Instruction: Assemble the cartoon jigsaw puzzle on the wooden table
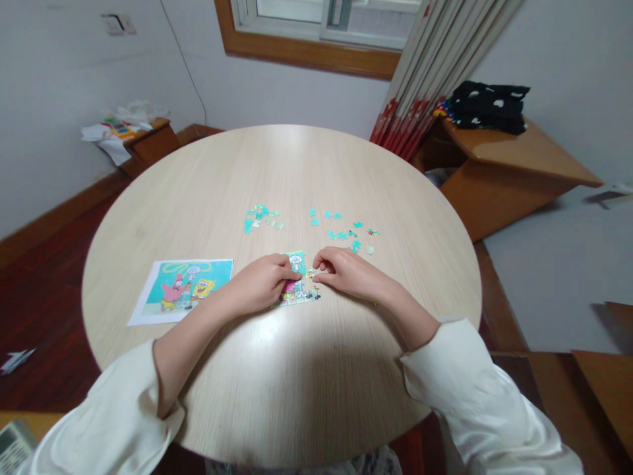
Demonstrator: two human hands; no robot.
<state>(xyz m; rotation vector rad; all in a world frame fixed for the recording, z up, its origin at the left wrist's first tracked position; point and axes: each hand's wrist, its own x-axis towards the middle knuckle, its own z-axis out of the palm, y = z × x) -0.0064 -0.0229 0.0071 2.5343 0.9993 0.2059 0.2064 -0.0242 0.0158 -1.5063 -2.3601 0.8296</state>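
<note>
A partly joined jigsaw puzzle (pixel 297 293) with cartoon figures lies on the round table near its middle. Over its left part rests my left hand (pixel 260 282), thumb and index finger apart and touching the picture; the other fingers are mostly hidden. At the puzzle's right edge, my right hand (pixel 349 272) pinches a small yellowish puzzle piece (pixel 311 272) between thumb and fingertips. Loose turquoise jigsaw pieces (pixel 260 212) lie in a group beyond my left hand. Several more loose pieces (pixel 341 235) are scattered beyond my right hand.
A printed reference picture (pixel 151 305) of the same cartoon figures lies left of my left forearm on the round wooden table (pixel 297 396). Behind stand a curtain (pixel 420 79), a window and a wooden cabinet (pixel 524 155) with dark cloth on top.
</note>
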